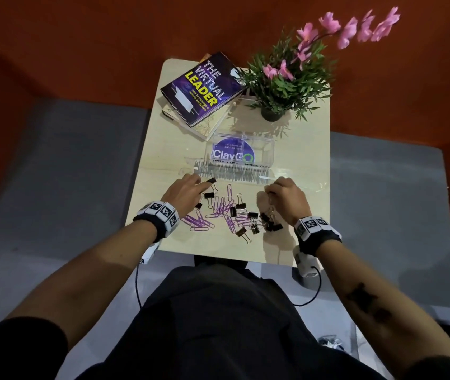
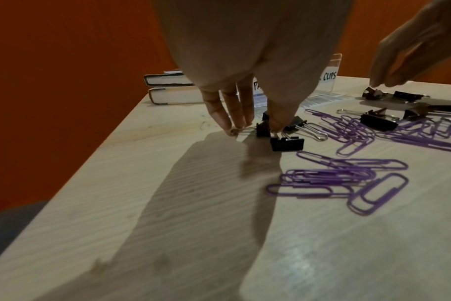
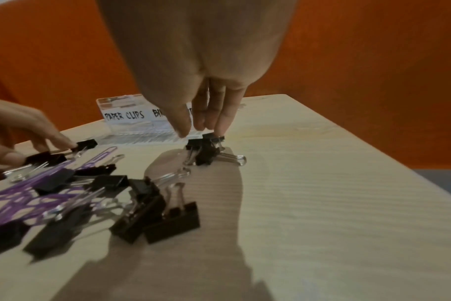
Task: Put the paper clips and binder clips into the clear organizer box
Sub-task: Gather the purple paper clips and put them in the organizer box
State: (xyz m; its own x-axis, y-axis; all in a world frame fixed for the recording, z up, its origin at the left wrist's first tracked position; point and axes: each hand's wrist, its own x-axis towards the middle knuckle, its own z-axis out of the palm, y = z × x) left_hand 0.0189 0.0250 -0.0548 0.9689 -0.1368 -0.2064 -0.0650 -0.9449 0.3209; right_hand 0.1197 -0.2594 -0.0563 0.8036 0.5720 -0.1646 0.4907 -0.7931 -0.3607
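The clear organizer box (image 1: 241, 157), labelled for paper clips and binder clips, stands open mid-table. In front of it lie several purple paper clips (image 1: 219, 209) mixed with black binder clips (image 1: 256, 224). My left hand (image 1: 191, 189) is at the pile's left edge. Its thumb and fingertips (image 2: 234, 126) pinch a small binder clip (image 2: 262, 128) resting on the table, and another binder clip (image 2: 286, 143) lies just in front. My right hand (image 3: 201, 132) pinches a cluster of binder clips (image 3: 206, 151) at the pile's right, close to the box front (image 3: 124, 115).
Two stacked books (image 1: 204, 90) lie at the table's back left. A potted plant with pink flowers (image 1: 276, 89) stands at the back right. The light wood table (image 1: 300, 204) is small, and its edges (image 2: 98, 163) are near both hands. An orange wall and grey floor surround it.
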